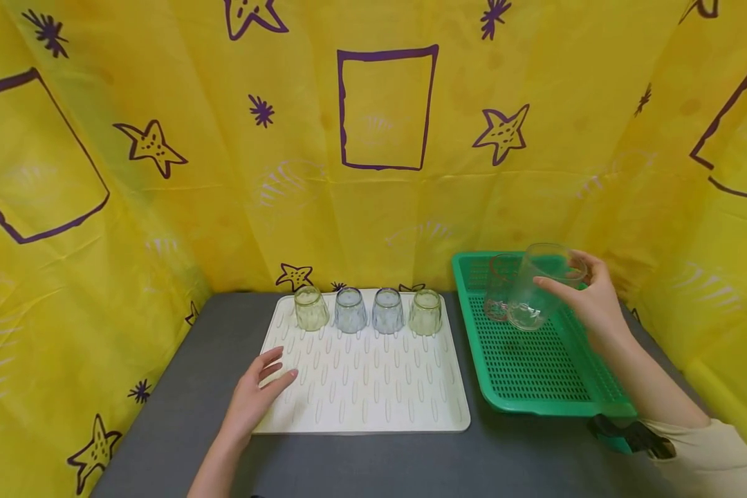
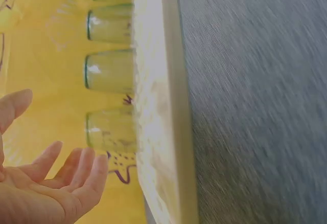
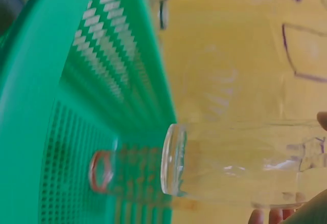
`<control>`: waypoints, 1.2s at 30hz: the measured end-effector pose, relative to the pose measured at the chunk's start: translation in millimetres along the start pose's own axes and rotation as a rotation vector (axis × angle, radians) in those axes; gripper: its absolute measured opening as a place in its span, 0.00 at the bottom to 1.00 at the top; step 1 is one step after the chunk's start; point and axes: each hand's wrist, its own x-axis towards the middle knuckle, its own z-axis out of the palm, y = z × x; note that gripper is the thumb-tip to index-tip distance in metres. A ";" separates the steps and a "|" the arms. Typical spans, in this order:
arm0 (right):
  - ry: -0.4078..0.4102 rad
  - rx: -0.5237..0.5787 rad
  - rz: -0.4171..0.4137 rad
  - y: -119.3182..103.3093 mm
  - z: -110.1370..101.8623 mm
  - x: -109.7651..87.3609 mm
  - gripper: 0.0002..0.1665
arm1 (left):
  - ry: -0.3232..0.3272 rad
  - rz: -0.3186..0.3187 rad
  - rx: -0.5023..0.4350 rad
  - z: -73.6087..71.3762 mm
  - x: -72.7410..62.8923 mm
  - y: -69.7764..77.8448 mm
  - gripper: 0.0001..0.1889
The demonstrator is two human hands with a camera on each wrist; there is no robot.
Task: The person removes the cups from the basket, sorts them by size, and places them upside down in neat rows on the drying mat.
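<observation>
The right hand (image 1: pixel 588 294) has fingers clamped round a clear glass (image 1: pixel 538 294) above the green basket (image 1: pixel 554 407) (left hand (image 1: pixel 258 394) left of the basket, fingers apart), and a slip could smack the pink-tinted glass (image 1: pixel 496 297) inside!

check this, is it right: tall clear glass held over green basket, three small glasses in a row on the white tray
Not three: the head view shows four small glasses in a row on the white tray. The tall clear glass is held over the green basket.

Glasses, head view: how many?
6: four glasses in a row on the white tray, one pinkish glass in the green basket, one clear glass in the right hand.
</observation>
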 end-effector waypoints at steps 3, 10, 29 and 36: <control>-0.019 0.012 -0.032 -8.9 8.1 -7.0 0.50 | -0.019 0.015 -0.026 6.5 -0.9 5.2 0.33; -0.106 0.040 -0.104 -25.8 27.7 -23.1 0.48 | -0.070 0.051 -0.099 24.9 -3.4 14.2 0.30; -0.364 0.141 -0.159 -30.6 92.3 -49.9 0.46 | -0.256 0.182 -0.237 70.0 -5.6 47.0 0.31; -0.445 0.167 -0.178 -23.5 113.0 -55.0 0.46 | -0.381 0.271 -0.231 83.5 -2.0 62.9 0.36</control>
